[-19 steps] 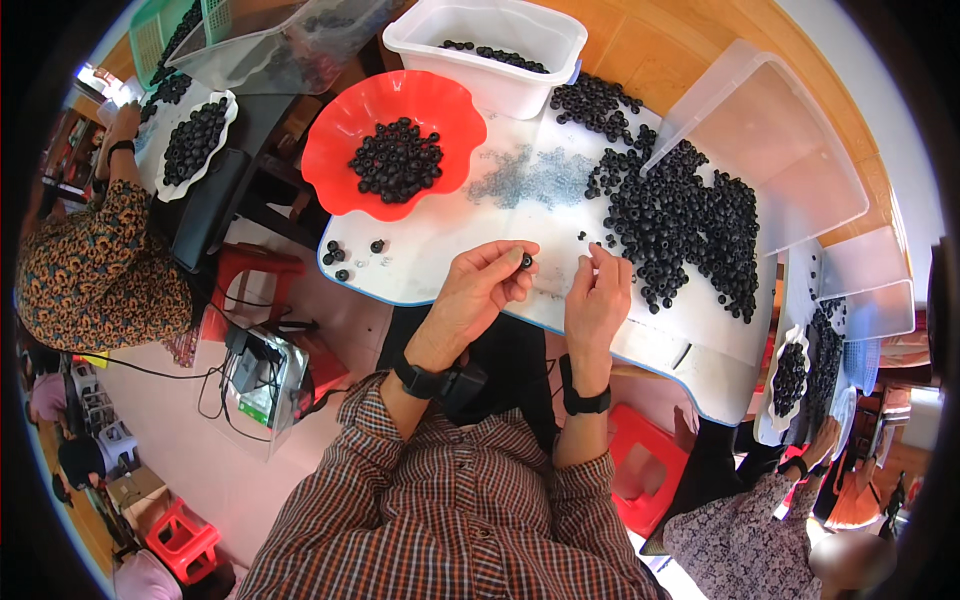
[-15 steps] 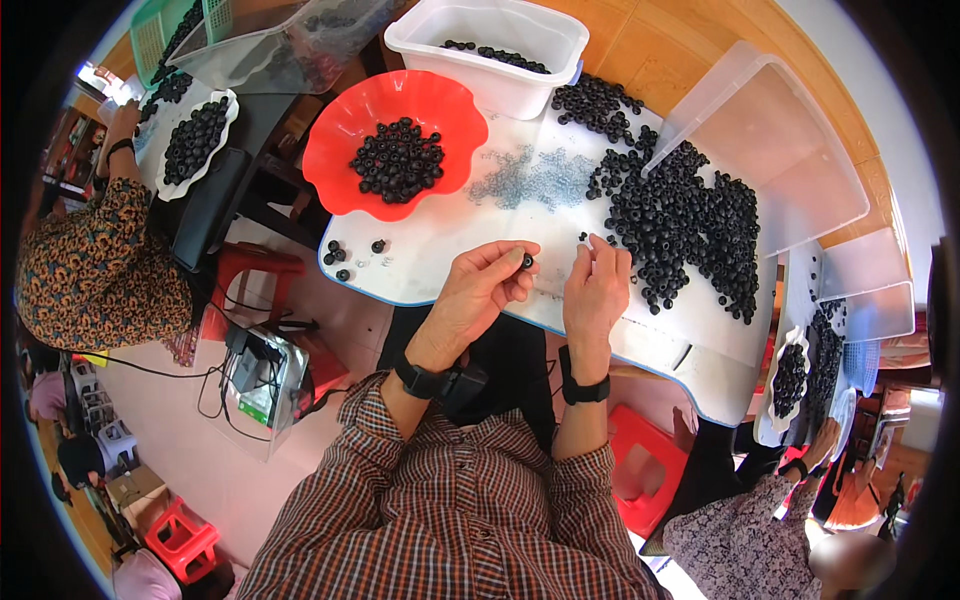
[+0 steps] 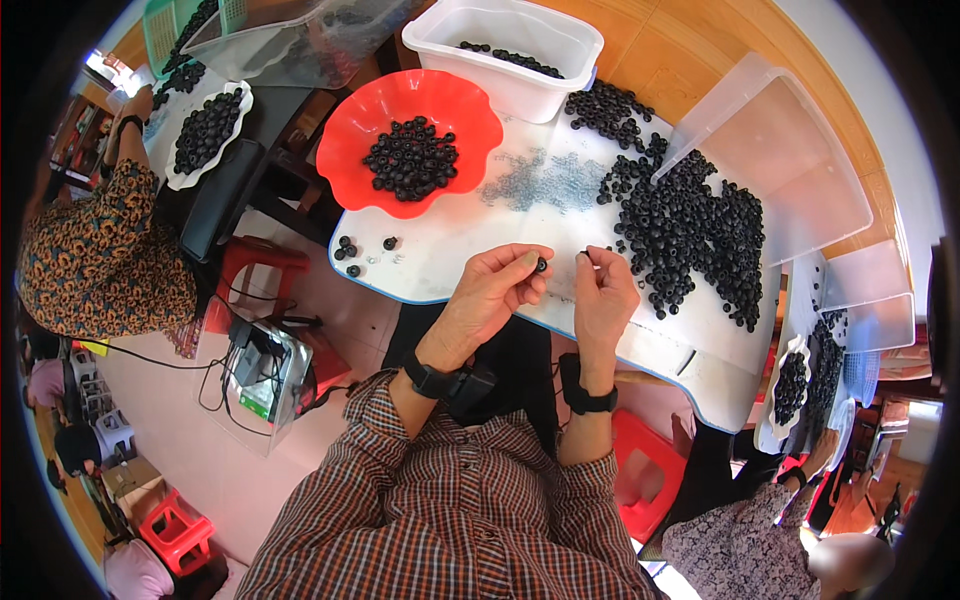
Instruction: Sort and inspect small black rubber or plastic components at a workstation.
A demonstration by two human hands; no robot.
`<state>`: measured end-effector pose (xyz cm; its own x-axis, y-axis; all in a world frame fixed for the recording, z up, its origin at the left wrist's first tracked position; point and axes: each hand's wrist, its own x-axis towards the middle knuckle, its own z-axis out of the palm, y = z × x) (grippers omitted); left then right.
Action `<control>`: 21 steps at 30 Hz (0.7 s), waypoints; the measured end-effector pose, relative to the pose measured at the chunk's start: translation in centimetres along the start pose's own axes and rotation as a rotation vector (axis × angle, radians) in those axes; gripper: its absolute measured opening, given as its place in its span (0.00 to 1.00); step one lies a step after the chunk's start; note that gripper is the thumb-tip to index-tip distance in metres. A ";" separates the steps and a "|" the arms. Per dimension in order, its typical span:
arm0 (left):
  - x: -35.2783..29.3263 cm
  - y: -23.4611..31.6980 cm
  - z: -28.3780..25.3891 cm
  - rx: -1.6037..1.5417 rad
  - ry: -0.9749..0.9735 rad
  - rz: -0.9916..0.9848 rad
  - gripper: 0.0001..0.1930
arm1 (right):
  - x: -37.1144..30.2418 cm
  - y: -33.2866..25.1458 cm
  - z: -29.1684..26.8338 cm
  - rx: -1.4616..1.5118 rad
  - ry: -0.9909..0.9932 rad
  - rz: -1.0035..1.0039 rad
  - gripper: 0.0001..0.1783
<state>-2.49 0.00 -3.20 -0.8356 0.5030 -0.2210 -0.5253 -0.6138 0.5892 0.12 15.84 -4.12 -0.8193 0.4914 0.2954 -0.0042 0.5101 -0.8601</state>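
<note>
My left hand (image 3: 492, 293) pinches a small black ring (image 3: 541, 265) between thumb and fingers above the near edge of the white table (image 3: 450, 265). Beside it my right hand (image 3: 604, 296) is closed, holding a tiny piece at its fingertips; the piece is too small to make out. A large heap of black rings (image 3: 690, 235) lies on the table just right of my right hand. A red scalloped bowl (image 3: 360, 170) with several black rings stands at the table's far left. A few loose black rings (image 3: 349, 250) lie near the left edge.
A white tub (image 3: 520, 75) with some rings stands at the back, clear plastic lids (image 3: 790, 180) at the right. A person in a patterned top (image 3: 100, 270) sits at the left by a white plate of rings (image 3: 205, 130). Another person's sleeve (image 3: 740, 550) shows bottom right. Red stools (image 3: 250, 265) stand below.
</note>
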 end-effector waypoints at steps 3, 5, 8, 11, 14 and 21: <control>-0.1 0.1 0.1 0.014 0.006 0.010 0.13 | -0.5 -1.9 -0.8 0.312 -0.089 0.214 0.08; -0.2 0.2 0.4 0.014 0.005 0.019 0.13 | -0.8 -3.0 -1.2 0.449 -0.141 0.296 0.07; -0.2 0.2 1.1 0.022 0.010 0.031 0.13 | -1.3 -3.6 -1.4 0.524 -0.192 0.328 0.06; -0.2 0.0 1.3 0.041 -0.013 0.044 0.12 | -1.5 -3.8 -1.4 0.560 -0.212 0.316 0.07; -0.3 0.1 1.4 0.066 -0.042 0.047 0.12 | -1.6 -3.8 -1.3 0.584 -0.204 0.291 0.07; -0.5 0.4 1.7 0.136 -0.024 0.051 0.12 | -1.6 -4.3 -1.3 0.625 -0.211 0.327 0.09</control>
<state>-2.04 0.51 -1.51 -0.8555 0.4888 -0.1707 -0.4547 -0.5517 0.6992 2.18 13.85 -0.35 -0.9272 0.3714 -0.0489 -0.0154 -0.1683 -0.9856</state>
